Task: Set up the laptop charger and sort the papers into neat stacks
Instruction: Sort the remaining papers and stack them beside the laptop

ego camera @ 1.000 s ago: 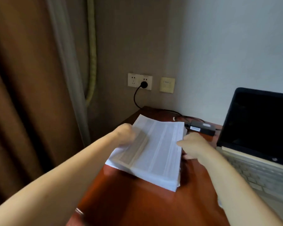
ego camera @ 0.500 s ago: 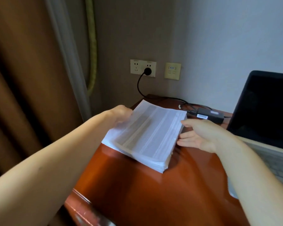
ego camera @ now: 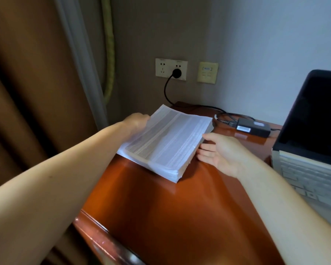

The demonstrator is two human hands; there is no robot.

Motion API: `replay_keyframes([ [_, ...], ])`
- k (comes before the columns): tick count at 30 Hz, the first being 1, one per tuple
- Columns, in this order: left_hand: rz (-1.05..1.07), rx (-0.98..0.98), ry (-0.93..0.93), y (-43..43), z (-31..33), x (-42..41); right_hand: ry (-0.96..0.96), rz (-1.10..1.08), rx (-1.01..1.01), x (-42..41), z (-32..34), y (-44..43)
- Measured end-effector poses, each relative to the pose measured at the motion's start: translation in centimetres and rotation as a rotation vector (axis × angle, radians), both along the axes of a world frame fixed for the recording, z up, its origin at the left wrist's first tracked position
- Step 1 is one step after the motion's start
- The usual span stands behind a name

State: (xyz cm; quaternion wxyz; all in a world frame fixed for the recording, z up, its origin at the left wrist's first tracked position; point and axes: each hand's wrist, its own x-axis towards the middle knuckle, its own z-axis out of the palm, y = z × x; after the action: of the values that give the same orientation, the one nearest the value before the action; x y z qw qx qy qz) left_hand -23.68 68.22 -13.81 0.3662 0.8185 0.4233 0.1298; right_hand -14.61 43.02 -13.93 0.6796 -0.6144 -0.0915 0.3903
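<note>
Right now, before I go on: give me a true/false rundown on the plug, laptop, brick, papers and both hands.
1. The plug is in the socket. True.
2. The laptop is closed. False: it is open, screen dark.
3. The brick lies on the papers. False: it lies on the desk behind them.
4. The right hand is open at the papers' right edge. True.
5. The left hand is on the laptop. False: it is at the papers' left edge.
</note>
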Motion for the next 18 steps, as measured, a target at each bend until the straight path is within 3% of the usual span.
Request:
replay_keyframes([
  [3, -0.01, 0.065, 0.048, -0.5, -0.2, 0.6, -0.076, 0.014, -0.064, 0.5, 0.5, -0.9],
  [6, -0.034, 0.237, 0.107, -3.0, 0.2, 1.3, -0.434, -0.026, -0.251, 1.4, 1.2, -2.6],
  [9, -0.161, 0.444, 0.144, -7.5, 1.2, 2.9, -0.611, -0.067, -0.24, 2.7, 2.2, -6.2],
  [15, -0.485, 0.572, -0.009, -20.9, 1.9, 7.8, -1.027, -0.249, -0.536, 4.7, 2.7, -18.6],
  [18, -0.696, 0.581, -0.074, -29.2, 1.8, 10.5, -1.114, -0.284, -0.698, 4.7, 2.3, -25.9],
])
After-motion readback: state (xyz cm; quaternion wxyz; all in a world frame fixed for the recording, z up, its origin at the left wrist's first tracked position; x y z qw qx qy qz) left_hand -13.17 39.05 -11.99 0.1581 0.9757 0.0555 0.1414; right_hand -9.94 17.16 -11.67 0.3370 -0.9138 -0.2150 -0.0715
